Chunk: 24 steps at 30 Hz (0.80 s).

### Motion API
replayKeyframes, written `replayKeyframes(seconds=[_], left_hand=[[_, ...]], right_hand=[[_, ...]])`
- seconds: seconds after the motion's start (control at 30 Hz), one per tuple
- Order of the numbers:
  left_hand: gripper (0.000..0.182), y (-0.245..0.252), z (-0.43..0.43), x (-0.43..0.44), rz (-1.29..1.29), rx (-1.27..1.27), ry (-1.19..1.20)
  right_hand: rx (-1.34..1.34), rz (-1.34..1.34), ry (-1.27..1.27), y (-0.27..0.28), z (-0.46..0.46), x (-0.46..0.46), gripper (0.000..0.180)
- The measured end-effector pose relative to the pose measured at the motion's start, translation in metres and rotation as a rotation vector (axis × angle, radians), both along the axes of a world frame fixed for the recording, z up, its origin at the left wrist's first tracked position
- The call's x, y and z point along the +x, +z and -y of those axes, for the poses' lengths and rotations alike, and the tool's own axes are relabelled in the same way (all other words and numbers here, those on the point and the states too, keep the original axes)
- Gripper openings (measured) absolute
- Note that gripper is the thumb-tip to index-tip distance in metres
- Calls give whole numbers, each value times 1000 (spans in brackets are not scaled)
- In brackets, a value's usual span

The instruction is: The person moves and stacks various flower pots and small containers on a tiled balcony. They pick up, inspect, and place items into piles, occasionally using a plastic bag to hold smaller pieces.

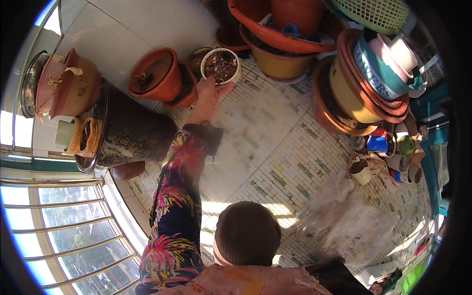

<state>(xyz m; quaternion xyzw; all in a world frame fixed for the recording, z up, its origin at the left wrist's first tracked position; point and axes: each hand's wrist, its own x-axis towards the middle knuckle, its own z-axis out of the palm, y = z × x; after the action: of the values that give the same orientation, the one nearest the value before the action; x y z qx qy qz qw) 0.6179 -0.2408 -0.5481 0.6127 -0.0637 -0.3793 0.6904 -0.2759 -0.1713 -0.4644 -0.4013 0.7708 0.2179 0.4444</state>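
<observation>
My left hand point(212, 90) grips the near rim of a small white round pot point(220, 66) filled with brown soil mix and pale bits. The thumb lies at the rim and the other fingers are partly hidden under the pot. The pot is held beside a terracotta-coloured planter point(186, 86) and a stack of round terracotta-coloured pots point(156, 73). A dark round pot point(199, 55) stands just behind it. My right hand is out of view; a dark sleeve shows at the bottom right. Before me lies the tiled floor point(258, 140).
Large stacked pots point(284, 66) stand at the back, with more stacks point(354, 84) at right. Small pots and cups point(398, 162) cluster below them. Clear plastic bags point(354, 228) lie on the floor. A tall dark glazed jar point(136, 129) stands at left, near a barred window point(73, 221).
</observation>
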Motion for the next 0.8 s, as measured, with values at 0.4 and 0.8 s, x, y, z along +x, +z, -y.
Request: replayKeyframes(seconds=[0.4,0.8], left_hand=[[41,5,59,125,-58,-183,328],[55,-51,23,199,-258,-147,-89]], right_hand=[[-146,-316,-35,89,21,-38,27],[-516,115,604,13,103,194,29]])
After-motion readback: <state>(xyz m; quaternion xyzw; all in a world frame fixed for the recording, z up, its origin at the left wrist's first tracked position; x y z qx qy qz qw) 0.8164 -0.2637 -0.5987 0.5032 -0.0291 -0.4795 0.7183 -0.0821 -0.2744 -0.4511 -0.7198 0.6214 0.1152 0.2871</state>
